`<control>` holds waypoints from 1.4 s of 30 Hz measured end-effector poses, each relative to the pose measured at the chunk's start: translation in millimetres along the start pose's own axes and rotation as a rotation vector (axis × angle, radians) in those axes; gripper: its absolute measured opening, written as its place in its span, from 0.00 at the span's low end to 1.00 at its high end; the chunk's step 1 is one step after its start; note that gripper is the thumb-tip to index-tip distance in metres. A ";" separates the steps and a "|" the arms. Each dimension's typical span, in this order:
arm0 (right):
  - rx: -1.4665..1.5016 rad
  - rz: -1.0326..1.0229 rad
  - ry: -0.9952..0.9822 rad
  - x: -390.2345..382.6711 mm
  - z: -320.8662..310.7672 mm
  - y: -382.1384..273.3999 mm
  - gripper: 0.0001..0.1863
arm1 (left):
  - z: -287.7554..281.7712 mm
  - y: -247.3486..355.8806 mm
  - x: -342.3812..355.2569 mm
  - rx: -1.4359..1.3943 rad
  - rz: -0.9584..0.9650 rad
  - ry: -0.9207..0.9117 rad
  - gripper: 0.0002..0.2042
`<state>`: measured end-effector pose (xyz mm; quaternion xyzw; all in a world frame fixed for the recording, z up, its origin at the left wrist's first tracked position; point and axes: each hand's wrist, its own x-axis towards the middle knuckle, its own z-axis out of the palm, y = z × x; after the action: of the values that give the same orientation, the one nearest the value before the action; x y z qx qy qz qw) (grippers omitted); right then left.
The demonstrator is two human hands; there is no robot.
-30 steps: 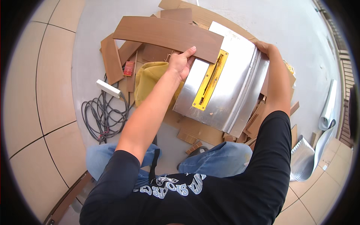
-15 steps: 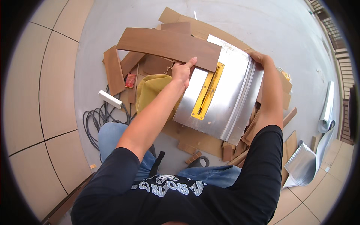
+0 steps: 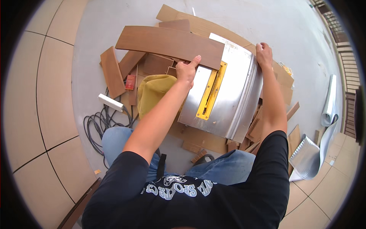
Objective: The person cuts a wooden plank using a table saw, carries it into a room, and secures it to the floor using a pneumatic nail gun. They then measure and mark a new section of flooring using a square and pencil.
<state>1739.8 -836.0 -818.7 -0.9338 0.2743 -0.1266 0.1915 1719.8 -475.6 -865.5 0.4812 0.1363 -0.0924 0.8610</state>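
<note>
My left hand (image 3: 187, 71) grips the near edge of a long, flat brown wooden board (image 3: 169, 41), thumb on top and fingers under it. The board's right end rests on the far left of a silver table saw top (image 3: 232, 89), and its left end juts out past the saw. A yellow slotted insert plate (image 3: 212, 90) is set in the saw top, partly under the board's corner. By the saw's far right edge is my right hand (image 3: 264, 56), its fingers curled in. Whatever it may hold is too small to make out.
Brown boards (image 3: 113, 72), a small red box (image 3: 130, 82) and a mustard-yellow cloth bag (image 3: 154, 93) lie left of the saw. A white power strip (image 3: 111, 102) sits by coiled black cable (image 3: 100, 122). Wood offcuts (image 3: 255, 126) and silver foil sheeting (image 3: 307, 158) lie right.
My right hand has come up from around the saw's far right edge, its fingers now curled and in sight. My left hand stays on the board, which has barely shifted. The view has moved slightly.
</note>
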 end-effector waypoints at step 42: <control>-0.157 0.193 -0.087 -229.6 30.1 91.6 0.32 | -0.4 42.5 -8.0 -0.023 -0.410 0.011 0.12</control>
<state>1519.8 -769.7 -915.0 -0.9198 0.3634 -0.0450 0.1410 1724.6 -453.0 -829.0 0.4342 0.2371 -0.2615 0.8288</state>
